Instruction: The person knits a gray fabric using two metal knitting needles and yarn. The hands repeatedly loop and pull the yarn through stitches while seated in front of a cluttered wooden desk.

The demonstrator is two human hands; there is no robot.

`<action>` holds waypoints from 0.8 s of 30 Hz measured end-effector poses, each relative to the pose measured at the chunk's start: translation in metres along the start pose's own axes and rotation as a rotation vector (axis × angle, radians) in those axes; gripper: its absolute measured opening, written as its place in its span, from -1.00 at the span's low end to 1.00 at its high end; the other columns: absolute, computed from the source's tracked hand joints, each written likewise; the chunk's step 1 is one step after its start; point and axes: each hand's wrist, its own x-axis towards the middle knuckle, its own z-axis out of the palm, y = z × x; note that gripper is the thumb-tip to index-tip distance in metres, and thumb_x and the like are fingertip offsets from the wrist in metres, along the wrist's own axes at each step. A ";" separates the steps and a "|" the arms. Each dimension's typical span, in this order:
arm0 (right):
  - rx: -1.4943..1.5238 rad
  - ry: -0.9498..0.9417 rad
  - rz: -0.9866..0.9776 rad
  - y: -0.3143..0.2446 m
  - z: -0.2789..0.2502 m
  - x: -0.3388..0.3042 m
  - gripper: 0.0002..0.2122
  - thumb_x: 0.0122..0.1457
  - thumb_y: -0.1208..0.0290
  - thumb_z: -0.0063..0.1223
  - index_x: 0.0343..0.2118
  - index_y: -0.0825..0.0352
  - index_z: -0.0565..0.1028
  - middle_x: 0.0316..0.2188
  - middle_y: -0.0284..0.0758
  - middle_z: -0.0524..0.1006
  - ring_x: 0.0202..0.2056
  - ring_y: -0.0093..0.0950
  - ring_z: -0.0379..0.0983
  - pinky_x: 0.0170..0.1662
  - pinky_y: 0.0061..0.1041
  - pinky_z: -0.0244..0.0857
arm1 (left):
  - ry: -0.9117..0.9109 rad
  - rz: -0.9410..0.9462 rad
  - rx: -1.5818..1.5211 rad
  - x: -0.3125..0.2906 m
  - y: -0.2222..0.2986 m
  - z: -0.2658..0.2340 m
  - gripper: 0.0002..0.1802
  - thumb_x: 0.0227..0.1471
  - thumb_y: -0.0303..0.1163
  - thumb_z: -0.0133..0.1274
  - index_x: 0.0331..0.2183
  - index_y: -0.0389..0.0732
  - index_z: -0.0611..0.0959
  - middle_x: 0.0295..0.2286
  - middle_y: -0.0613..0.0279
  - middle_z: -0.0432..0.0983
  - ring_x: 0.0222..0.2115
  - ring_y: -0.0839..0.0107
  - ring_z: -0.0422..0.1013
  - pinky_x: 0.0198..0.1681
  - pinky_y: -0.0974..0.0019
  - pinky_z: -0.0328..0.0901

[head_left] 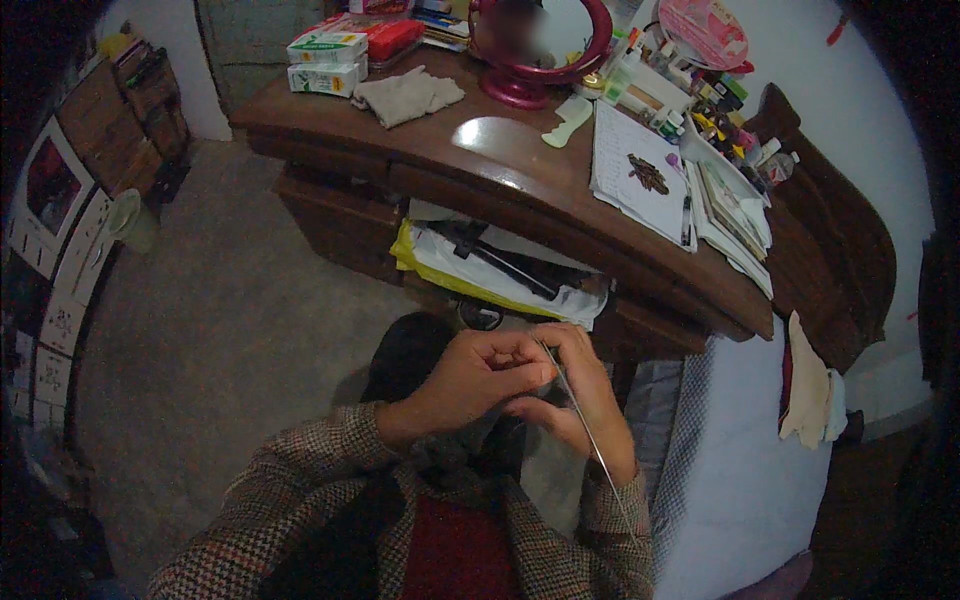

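Note:
In front of my lap my two hands are close together, fingertips almost meeting. My left hand point(478, 378) is closed in a pinch, thumb against curled fingers; anything between them is too small to make out. My right hand point(590, 405) curls beside it, its fingers bent over and its thumb toward the left hand. A long thin metal needle point(590, 432) slants from the right hand's fingers, past the left thumb tip, down across the right wrist to the sleeve. The inner fingers of both hands are hidden.
Ahead stands a dark wooden dresser point(420, 150) with a red-framed mirror point(518, 93), a cloth point(408, 96), a pale green comb point(570, 121) and a notebook point(615, 165) bearing small brown pieces point(648, 174). Below is an open drawer holding a bag point(430, 260). A bed point(740, 450) lies right.

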 end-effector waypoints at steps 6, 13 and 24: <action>-0.412 0.305 -0.207 0.000 -0.008 -0.016 -0.67 -0.12 0.24 0.27 -0.29 0.31 0.57 -0.42 -0.29 0.42 -0.32 -0.32 0.27 -0.24 -0.39 0.17 | 0.182 0.162 0.030 -0.001 0.004 -0.003 -0.85 0.05 -0.45 0.09 -0.30 -0.30 0.61 -0.38 0.33 0.54 -0.34 0.65 0.42 -0.28 0.53 0.32; -0.186 0.243 -0.174 0.004 -0.015 -0.020 -0.81 0.02 0.33 0.13 -0.35 0.31 0.59 -0.51 -0.32 0.39 -0.40 -0.36 0.25 -0.31 -0.42 0.14 | 0.156 0.136 0.013 -0.002 0.012 -0.010 -0.78 0.05 -0.40 0.10 -0.25 -0.31 0.62 -0.34 0.30 0.55 -0.33 0.60 0.44 -0.23 0.49 0.34; -0.400 0.205 -0.189 0.000 -0.009 -0.017 -0.61 -0.09 0.13 0.27 -0.35 0.35 0.46 -0.44 -0.25 0.38 -0.36 -0.31 0.27 -0.29 -0.42 0.16 | 0.119 0.010 -0.013 -0.003 0.011 -0.005 -0.77 0.05 -0.35 0.13 -0.27 -0.30 0.64 -0.37 0.29 0.56 -0.35 0.62 0.42 -0.23 0.50 0.33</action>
